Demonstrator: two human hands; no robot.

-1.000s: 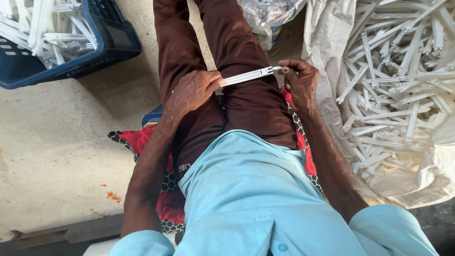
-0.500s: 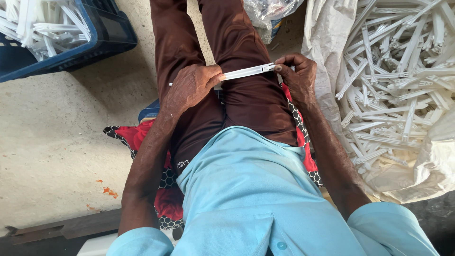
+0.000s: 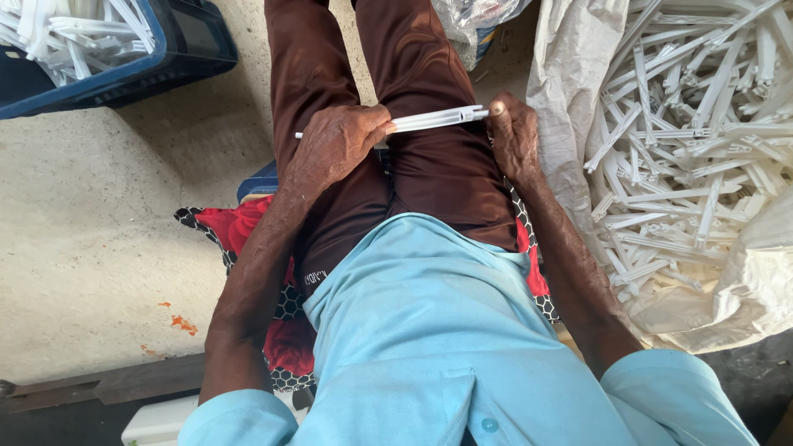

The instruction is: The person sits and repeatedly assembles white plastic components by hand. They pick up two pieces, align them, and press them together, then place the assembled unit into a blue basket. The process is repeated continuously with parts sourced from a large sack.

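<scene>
Holding a long white plastic strip (image 3: 429, 121) across our lap, we have it level over the brown trousers (image 3: 429, 165), one end in each hand. Our left hand (image 3: 334, 149) is curled closed over the strip's left part, knuckles up, with a short tip of the strip poking out past it. Our right hand (image 3: 514, 136) pinches the other end between thumb and fingers, where the strip carries a small clip-like head. To our right a pale sack (image 3: 570, 74) lies open, heaped with many more white strips (image 3: 694, 124); up at the far left a blue crate (image 3: 178, 62) holds another batch. We sit on a red patterned cushion (image 3: 239, 227) over a concrete floor (image 3: 91, 239).

As we judge it, the risk lies in the thin strip itself: pressed unevenly from both ends it could bow and snap, or spring out of the lighter right-hand pinch and drop between our knees. The loose heap beside us also looks ready to slide if our elbow nudges the sack
</scene>
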